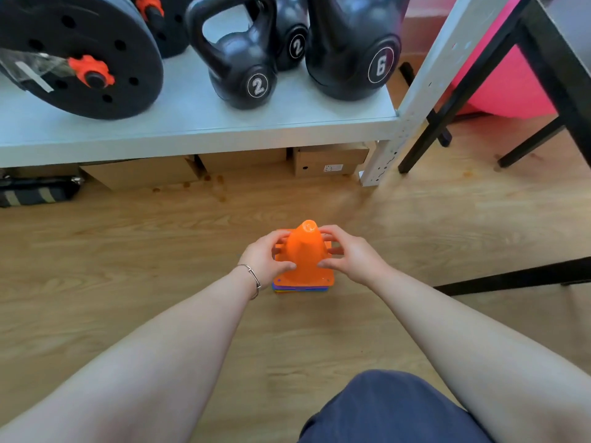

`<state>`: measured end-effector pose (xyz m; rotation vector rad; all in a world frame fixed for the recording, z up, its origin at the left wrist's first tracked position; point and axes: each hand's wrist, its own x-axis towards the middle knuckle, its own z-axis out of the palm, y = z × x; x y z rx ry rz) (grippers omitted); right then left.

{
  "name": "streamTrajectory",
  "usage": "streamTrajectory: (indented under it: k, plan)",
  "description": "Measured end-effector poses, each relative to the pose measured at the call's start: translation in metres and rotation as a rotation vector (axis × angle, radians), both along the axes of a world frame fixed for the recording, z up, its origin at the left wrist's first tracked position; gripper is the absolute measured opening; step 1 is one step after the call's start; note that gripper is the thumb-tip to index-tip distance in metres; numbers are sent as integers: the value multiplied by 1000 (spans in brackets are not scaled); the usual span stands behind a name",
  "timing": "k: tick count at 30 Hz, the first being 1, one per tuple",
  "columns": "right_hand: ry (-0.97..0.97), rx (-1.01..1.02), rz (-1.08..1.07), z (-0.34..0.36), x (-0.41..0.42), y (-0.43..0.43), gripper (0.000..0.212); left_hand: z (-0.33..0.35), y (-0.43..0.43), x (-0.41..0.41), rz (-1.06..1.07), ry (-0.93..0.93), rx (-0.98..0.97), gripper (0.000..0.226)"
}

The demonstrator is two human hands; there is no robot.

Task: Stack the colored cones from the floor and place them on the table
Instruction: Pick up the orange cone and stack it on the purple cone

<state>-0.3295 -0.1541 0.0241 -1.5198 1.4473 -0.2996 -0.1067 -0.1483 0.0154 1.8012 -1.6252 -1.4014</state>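
A stack of colored cones (305,251) stands on the wooden floor in the middle of the head view. Its top cone is orange; purple, blue, yellow and red base edges show beneath it. My left hand (267,255) grips the orange cone from the left side, a thin bracelet on its wrist. My right hand (347,254) grips the same cone from the right, fingers curled around its body. A black table (563,36) stands at the upper right.
A grey metal shelf (192,123) across the top carries black kettlebells (243,59) and a weight plate (80,55). Cardboard boxes (329,159) sit under it. Black table legs (473,87) and a floor bar (518,276) lie to the right. My knee (390,410) is at the bottom.
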Motion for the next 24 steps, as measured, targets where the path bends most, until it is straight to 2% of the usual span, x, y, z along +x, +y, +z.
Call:
streamTrajectory:
  k: [11, 20, 24]
  plan:
    - [46, -36, 42, -31, 3, 8, 75, -17, 9, 0, 0, -54, 24, 67]
    - [51, -29, 76, -35, -1, 6, 71, -25, 11, -1, 24, -83, 28, 64]
    - [147, -92, 83, -36, -16, 3, 66, -29, 14, 10, 107, -101, 71, 53]
